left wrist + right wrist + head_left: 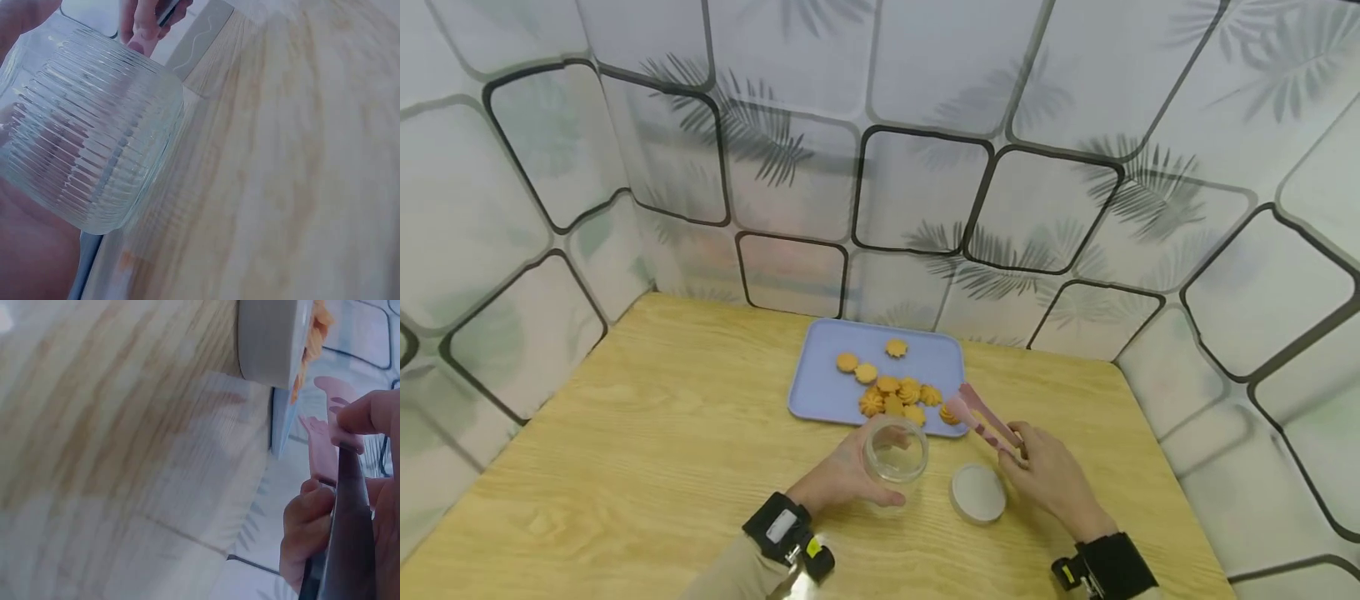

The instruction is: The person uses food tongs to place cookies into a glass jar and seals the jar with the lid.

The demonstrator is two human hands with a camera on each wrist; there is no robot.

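My left hand (842,475) grips a clear glass jar (897,457) around its side, just in front of the tray. Ribbed walls show on the jar (94,137) in the left wrist view, and I see no cookie inside. Pink-tipped tongs (987,423) are held in my right hand (1054,477), fingers and thumb on the two arms. The tong tips stand apart beside a cookie (949,414) at the tray's right front corner; whether they touch it I cannot tell. Several golden cookies (887,385) lie on the blue tray (820,358), mostly clustered near its front edge.
A round whitish lid (977,493) lies on the wooden table (685,433) between the jar and my right hand. Pale patterned curtains (797,167) hang behind the table and at both sides.
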